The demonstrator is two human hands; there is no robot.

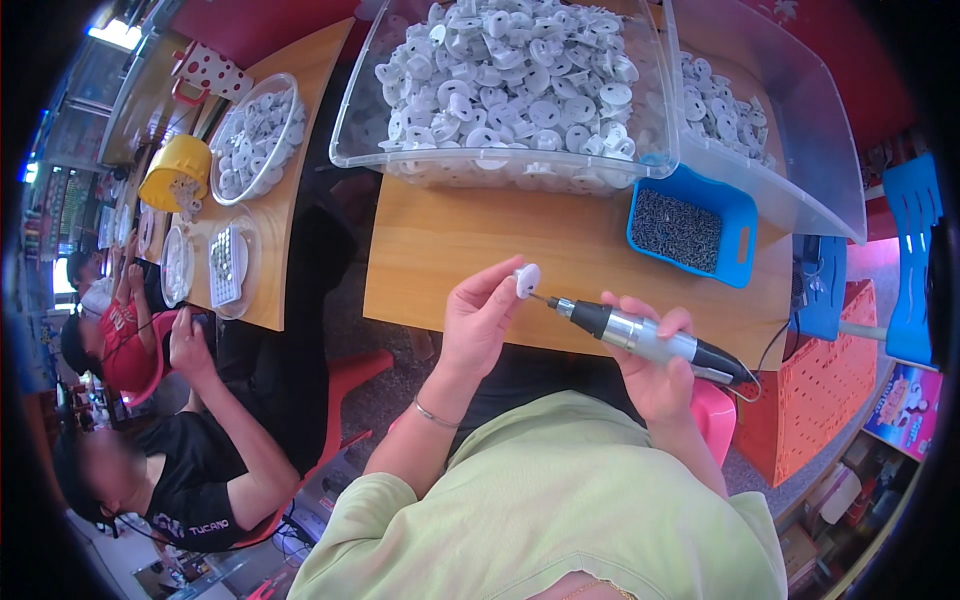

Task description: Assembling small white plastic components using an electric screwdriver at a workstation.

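Between the thumb and fingers of my left hand (482,312) is a small round white plastic part (527,281), held above the table's front edge. My right hand (655,365) wraps around a silver and black electric screwdriver (640,335), whose cable trails off to the right. Its thin bit points left and meets the white part or stops just short of it; I cannot tell which. Whether a screw sits on the tip is too small to see. A blue plastic basket (743,215) full of small dark screws (676,230) stands beyond the screwdriver.
A large clear bin (500,160) heaped with white parts stands at the back of the wooden table (480,250), beside a second clear bin (800,190). At the left, co-workers sit by another table with a yellow bucket (175,172). An orange crate (810,390) is at right.
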